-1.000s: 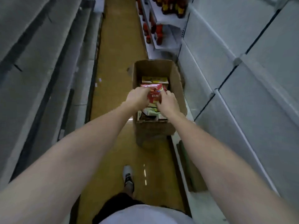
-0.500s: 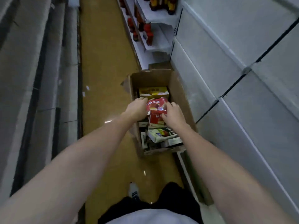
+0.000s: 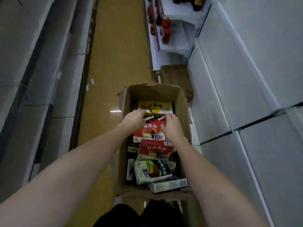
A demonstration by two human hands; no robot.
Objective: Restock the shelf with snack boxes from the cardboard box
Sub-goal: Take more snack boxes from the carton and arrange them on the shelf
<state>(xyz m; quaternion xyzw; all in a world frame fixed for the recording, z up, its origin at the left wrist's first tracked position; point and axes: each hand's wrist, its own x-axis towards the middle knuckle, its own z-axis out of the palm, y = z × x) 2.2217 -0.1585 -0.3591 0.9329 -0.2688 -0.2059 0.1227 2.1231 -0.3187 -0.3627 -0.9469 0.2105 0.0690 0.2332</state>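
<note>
In corrugated cardboard box (image 3: 154, 92), glossy rectangular snack boxes (image 3: 150, 132)

Bare forearms, no sleeves in view; left hand (image 3: 133, 119), right hand (image 3: 172, 126) ungloved. Dark shorts (image 3: 139, 215), white shoe (image 3: 117, 201).

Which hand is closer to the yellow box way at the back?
Left. The left hand reaches its fingertips to the yellow box's near left corner; the right hand grips the red box just below it.
</note>
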